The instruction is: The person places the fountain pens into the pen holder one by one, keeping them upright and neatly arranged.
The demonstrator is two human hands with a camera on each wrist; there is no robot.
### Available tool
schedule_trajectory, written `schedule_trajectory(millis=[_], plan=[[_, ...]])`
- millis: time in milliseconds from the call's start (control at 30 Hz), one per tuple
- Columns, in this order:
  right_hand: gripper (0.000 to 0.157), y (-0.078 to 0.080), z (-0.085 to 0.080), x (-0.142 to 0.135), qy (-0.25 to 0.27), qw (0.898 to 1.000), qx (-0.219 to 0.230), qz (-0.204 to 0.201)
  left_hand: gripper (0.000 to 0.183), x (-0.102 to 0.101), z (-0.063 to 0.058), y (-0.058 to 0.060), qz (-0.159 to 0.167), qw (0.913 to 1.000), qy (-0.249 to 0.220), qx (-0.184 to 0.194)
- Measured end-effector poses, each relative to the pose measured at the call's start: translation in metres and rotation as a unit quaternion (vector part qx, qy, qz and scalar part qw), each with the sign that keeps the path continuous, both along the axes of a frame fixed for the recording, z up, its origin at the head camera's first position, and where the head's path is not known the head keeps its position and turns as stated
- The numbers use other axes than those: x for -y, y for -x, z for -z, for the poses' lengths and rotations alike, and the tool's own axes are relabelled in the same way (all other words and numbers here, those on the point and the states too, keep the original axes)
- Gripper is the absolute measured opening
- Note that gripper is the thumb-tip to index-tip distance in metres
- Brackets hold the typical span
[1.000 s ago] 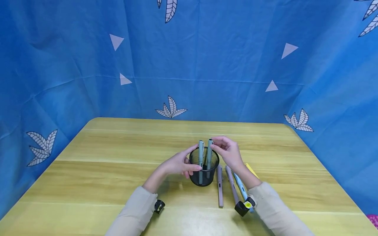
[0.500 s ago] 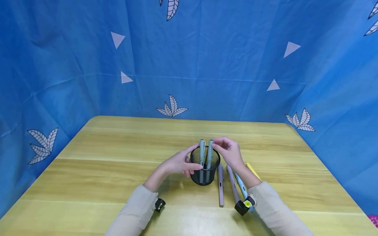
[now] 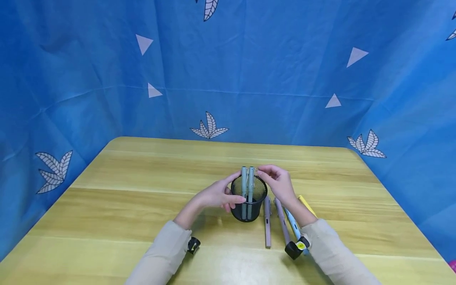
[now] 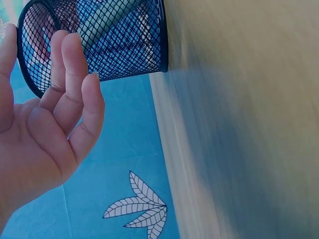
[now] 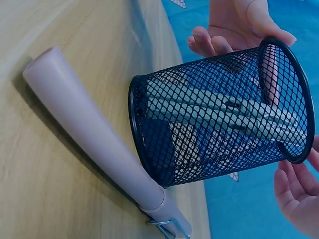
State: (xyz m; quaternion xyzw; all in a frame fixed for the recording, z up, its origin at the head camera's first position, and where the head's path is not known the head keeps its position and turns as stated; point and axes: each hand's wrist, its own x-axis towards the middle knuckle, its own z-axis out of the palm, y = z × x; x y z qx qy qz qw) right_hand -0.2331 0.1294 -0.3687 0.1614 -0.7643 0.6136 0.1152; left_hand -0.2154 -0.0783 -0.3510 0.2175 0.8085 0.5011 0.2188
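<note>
A black mesh pen holder (image 3: 256, 209) stands upright on the table. My left hand (image 3: 213, 194) holds its rim from the left, thumb at the front and index finger at the back; the other fingers curve beside the mesh in the left wrist view. Two grey-green fountain pens (image 3: 244, 180) stand side by side inside, capped ends above the rim. At the right of the rim is my right hand (image 3: 279, 184), its thumb and fingers bent close to the right-hand pen (image 3: 251, 180), with a small gap showing between.
On the wooden table (image 3: 142, 213), right of the holder, lie two mauve pens (image 3: 267, 225), a light blue pen (image 3: 293, 223) and a yellow pen (image 3: 307, 206), partly under my right forearm. A blue patterned cloth (image 3: 270, 67) hangs behind the table.
The right-hand pen has shifted left and straightened, now standing beside the other pen. My right fingers, at its cap before, are now slightly apart from it. My left hand keeps its hold.
</note>
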Motion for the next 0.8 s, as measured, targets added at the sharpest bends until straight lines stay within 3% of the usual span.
schedule_trajectory(millis=[200,333,567,800], plan=[[0.022,0.002,0.004,-0.004,0.009,1.000,-0.019,-0.014,0.081,-0.001,0.014,0.010,-0.002,1.0000,0.002,-0.003],[0.022,0.003,0.004,-0.006,0.014,1.000,-0.017,-0.018,0.082,-0.001,0.014,0.011,0.000,1.0000,0.003,-0.002],[0.020,-0.001,-0.005,-0.008,0.011,1.000,0.026,-0.010,0.082,-0.001,0.011,0.011,0.002,1.0000,0.008,-0.002],[0.021,0.001,0.001,-0.015,0.002,0.999,0.033,-0.012,0.082,-0.002,0.013,0.010,0.001,1.0000,0.008,-0.003]])
